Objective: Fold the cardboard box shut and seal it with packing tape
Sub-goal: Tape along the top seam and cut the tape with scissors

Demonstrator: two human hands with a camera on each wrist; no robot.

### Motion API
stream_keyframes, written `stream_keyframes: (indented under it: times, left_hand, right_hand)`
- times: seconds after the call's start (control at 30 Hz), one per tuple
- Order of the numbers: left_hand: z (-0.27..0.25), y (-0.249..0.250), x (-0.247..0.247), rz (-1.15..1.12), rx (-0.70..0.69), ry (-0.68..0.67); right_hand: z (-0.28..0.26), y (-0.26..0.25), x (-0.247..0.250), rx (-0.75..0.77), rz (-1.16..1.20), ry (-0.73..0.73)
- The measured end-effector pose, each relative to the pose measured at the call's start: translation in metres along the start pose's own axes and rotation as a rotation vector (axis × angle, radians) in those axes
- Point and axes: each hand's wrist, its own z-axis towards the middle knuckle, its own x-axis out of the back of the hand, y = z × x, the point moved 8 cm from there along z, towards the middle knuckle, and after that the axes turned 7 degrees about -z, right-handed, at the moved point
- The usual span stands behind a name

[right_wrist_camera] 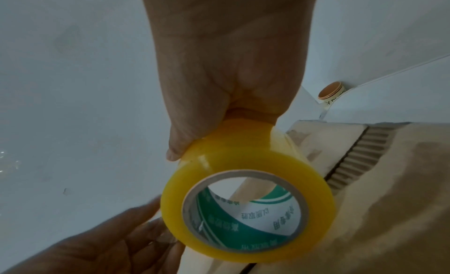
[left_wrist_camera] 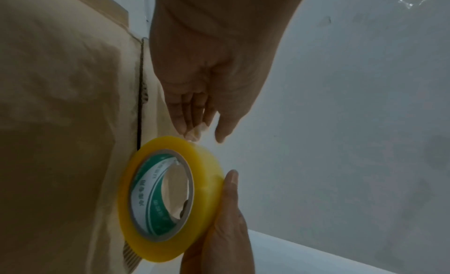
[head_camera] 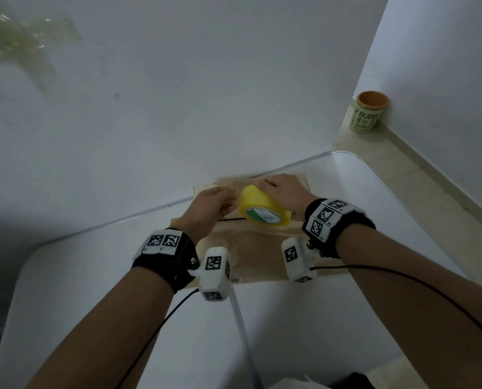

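The cardboard box (head_camera: 262, 248) lies on the white table (head_camera: 346, 318) with its top flaps folded down and a dark seam (left_wrist_camera: 140, 105) between them. My right hand (head_camera: 281, 192) grips a yellow roll of packing tape (head_camera: 262, 210) from above, holding it on edge over the seam. In the right wrist view the fingers wrap over the roll (right_wrist_camera: 243, 159). My left hand (head_camera: 209, 211) is just left of the roll, fingers straight and thumb apart, fingertips (left_wrist_camera: 192, 135) at the roll's rim (left_wrist_camera: 202, 191). I see no pulled-out strip of tape.
A white wall rises right behind the box. A pale green cup (head_camera: 367, 113) with an orange inside stands on the tiled floor in the far right corner. Black cables trail from both wrists across the table.
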Motion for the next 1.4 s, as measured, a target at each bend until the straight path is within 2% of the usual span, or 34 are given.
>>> stream_keyframes:
  times: [0.1, 0.27, 0.37, 0.5, 0.73, 1.03, 1.17, 1.3, 1.4]
  left_hand:
    - [0.003, -0.006, 0.004, 0.073, 0.009, 0.026]
    - [0.002, -0.016, 0.018, 0.009, 0.019, 0.105]
    - [-0.001, -0.022, 0.029, -0.024, 0.026, 0.138]
    - [-0.002, -0.031, 0.044, -0.083, 0.035, 0.203]
    - [-0.003, -0.034, 0.063, 0.092, -0.068, 0.360]
    - [-0.001, -0.029, 0.101, 0.139, -0.118, 0.396]
    - [0.005, -0.041, 0.101, 0.149, -0.020, 0.371]
    - [0.016, -0.045, 0.099, 0.222, -0.006, 0.347]
    - [0.017, -0.049, 0.105, 0.172, 0.021, 0.351]
  right_hand:
    - [0.002, -0.008, -0.004, 0.031, -0.038, -0.041]
    - [0.005, -0.026, -0.010, 0.096, -0.179, -0.057]
    - [0.008, -0.040, -0.015, 0.113, -0.273, -0.122]
    - [0.013, -0.044, -0.022, 0.090, -0.280, -0.195]
    - [0.024, -0.056, -0.040, 0.066, -0.416, -0.227]
    - [0.053, -0.063, -0.058, 0.034, -0.552, -0.318]
    - [0.051, -0.074, -0.060, 0.059, -0.647, -0.397]
    - [0.047, -0.065, -0.051, 0.043, -0.457, -0.500]
    - [0.044, -0.054, -0.048, 0.025, -0.318, -0.410]
